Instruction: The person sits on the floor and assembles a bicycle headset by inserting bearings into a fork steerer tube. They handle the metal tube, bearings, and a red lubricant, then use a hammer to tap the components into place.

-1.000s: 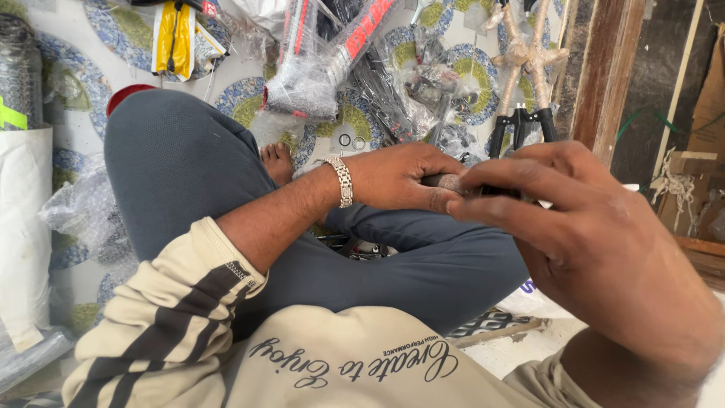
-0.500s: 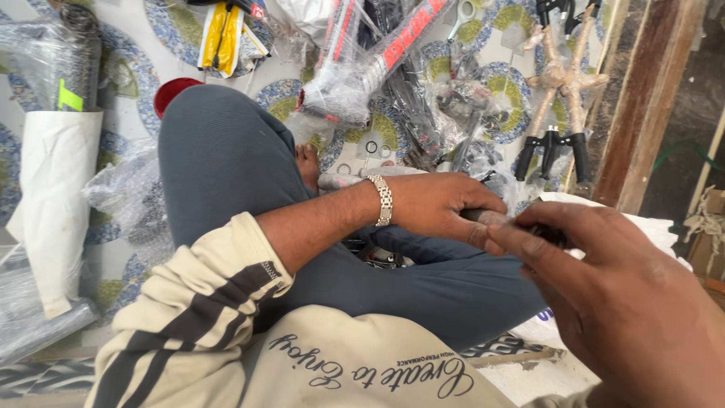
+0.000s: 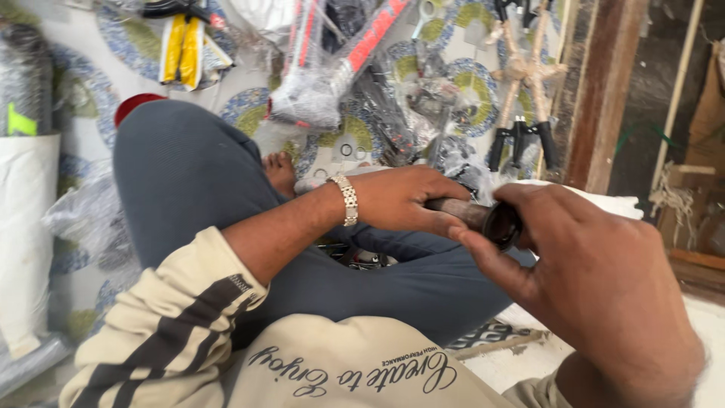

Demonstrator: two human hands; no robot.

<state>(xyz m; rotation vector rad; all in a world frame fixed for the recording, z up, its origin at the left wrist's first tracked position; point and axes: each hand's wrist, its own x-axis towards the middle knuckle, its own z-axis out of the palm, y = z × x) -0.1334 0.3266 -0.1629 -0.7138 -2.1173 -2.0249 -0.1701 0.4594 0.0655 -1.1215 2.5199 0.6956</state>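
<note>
I sit cross-legged on a patterned mat. My left hand (image 3: 408, 198), with a metal watch band on its wrist, grips a dark metal tube (image 3: 474, 217) around its shaft. My right hand (image 3: 596, 279) is close to the camera and pinches the tube's open round end between thumb and fingers. The tube lies roughly level above my knee in dark grey trousers (image 3: 189, 189). Most of the tube's length is hidden inside my left fist.
Plastic-wrapped bicycle parts (image 3: 332, 68) and black handlebar grips (image 3: 521, 143) lie on the mat ahead. A yellow packet (image 3: 183, 49) sits at top left, a white sack (image 3: 26, 227) at the left edge. A wooden post (image 3: 596, 91) stands on the right.
The camera view has shifted, so the scene sits lower and further left. My right hand has drawn back a little, and the tube's open end now shows between the hands.
</note>
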